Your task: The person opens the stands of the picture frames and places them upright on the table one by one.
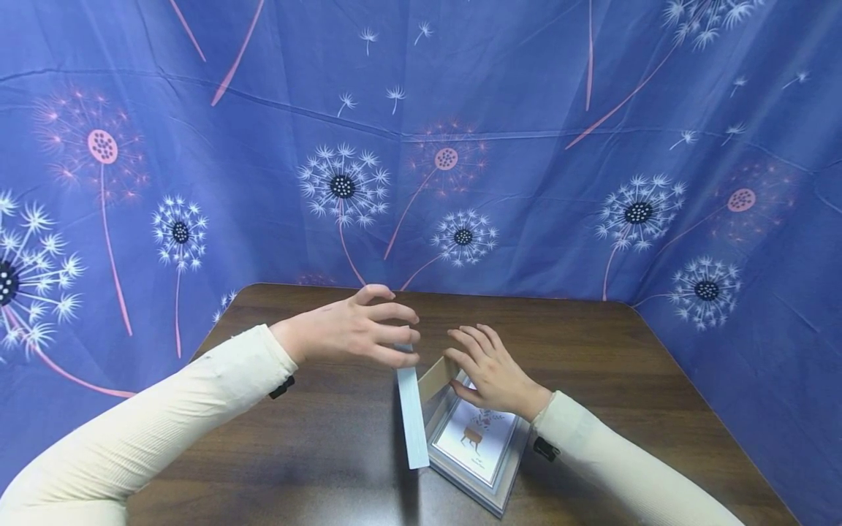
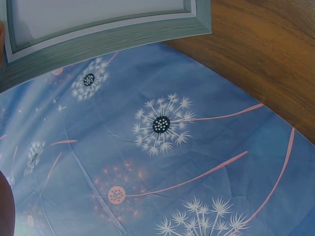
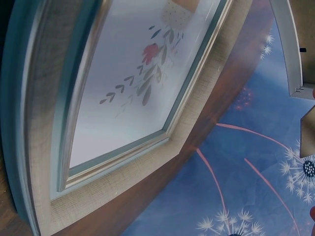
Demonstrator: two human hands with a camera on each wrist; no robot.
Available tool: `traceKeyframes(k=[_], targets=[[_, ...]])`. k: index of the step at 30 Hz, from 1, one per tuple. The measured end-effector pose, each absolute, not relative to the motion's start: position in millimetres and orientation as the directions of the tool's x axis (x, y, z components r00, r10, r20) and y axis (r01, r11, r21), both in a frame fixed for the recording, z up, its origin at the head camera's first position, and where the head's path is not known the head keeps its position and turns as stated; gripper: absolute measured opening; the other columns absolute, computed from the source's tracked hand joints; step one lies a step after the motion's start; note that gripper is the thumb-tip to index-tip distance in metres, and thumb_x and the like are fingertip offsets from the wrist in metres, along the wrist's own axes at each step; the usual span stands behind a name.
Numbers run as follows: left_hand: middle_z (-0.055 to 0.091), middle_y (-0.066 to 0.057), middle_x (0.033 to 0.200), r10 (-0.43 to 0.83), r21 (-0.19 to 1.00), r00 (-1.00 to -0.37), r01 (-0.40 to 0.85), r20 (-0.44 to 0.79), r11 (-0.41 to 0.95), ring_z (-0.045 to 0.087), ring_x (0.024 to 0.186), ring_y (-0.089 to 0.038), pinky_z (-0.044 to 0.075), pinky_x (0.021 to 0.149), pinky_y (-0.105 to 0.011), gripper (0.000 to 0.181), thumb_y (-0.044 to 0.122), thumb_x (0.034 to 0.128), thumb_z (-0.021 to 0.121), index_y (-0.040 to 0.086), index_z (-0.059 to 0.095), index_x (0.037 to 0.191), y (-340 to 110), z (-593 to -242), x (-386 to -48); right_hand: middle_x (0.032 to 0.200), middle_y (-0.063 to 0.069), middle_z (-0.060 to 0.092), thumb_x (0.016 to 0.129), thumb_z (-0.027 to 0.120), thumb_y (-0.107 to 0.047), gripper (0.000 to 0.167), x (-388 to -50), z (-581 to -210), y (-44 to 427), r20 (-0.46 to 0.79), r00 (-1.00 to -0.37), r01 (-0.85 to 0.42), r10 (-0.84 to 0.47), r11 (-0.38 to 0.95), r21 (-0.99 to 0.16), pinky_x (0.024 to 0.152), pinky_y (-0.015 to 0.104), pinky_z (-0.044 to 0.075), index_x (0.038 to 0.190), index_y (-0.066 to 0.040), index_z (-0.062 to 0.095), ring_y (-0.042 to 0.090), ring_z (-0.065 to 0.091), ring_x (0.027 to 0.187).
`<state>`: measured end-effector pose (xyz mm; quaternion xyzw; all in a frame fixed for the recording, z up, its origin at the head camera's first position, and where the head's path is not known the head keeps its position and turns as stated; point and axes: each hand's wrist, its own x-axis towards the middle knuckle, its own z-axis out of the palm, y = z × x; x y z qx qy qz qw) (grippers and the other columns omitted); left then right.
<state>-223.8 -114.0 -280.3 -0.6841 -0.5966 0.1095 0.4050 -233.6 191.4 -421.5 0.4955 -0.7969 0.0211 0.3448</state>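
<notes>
My left hand (image 1: 362, 329) holds a pale blue-grey picture frame (image 1: 412, 420) standing on edge, its fingers bent over the top end. The left wrist view shows this frame's front (image 2: 147, 30), with a fingertip at its left border. A brown flap (image 1: 437, 378) juts from the frame's back to the right. My right hand (image 1: 493, 371) pinches the flap's outer end between thumb and fingers. Under that hand a second, silvery picture frame (image 1: 473, 486) lies face up, showing a potted-plant print (image 1: 472, 437); its far part is hidden by the hand.
Both frames stand on a brown wooden table (image 1: 296, 431) with rounded far corners. Behind and beside it hangs a blue cloth (image 1: 526, 183) with a dandelion pattern. The lying frame is just right of the upright one, close to its lower edge.
</notes>
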Motion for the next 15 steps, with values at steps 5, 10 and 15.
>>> traceKeyframes(k=[5,10,15], targets=[[0.059,0.010,0.119,0.905,-0.691,0.266,0.722,0.332,0.041,0.051,0.119,-0.017,0.037,0.097,-0.043,0.029,0.017,0.0940,0.053,0.033,0.058,0.117,-113.7,-280.5,-223.6,0.137,0.023,0.048,0.097,0.046,-0.042,0.046,-233.5,-422.1,192.8,0.582,-0.271,-0.804,-0.766,0.513,0.300,0.104,0.059,0.033,0.126,-0.007,0.054,0.040,0.045,0.125],[0.059,0.010,0.119,0.904,-0.695,0.266,0.717,0.334,0.046,0.052,0.118,-0.017,0.037,0.096,-0.043,0.030,0.016,0.0937,0.053,0.033,0.058,0.118,-114.7,-279.9,-223.7,0.138,0.023,0.047,0.097,0.047,-0.042,0.046,-233.6,-421.6,195.6,0.584,-0.284,-0.806,-0.761,0.519,0.284,0.105,0.058,0.031,0.127,-0.007,0.053,0.040,0.045,0.125],[0.059,0.010,0.120,0.909,-0.690,0.253,0.722,0.331,0.050,0.051,0.119,-0.018,0.037,0.097,-0.043,0.032,0.015,0.0922,0.055,0.033,0.058,0.118,-115.9,-278.9,-223.9,0.139,0.022,0.047,0.097,0.047,-0.042,0.047,-233.7,-420.5,200.6,0.588,-0.295,-0.797,-0.753,0.533,0.283,0.106,0.058,0.030,0.127,-0.007,0.053,0.040,0.045,0.125]])
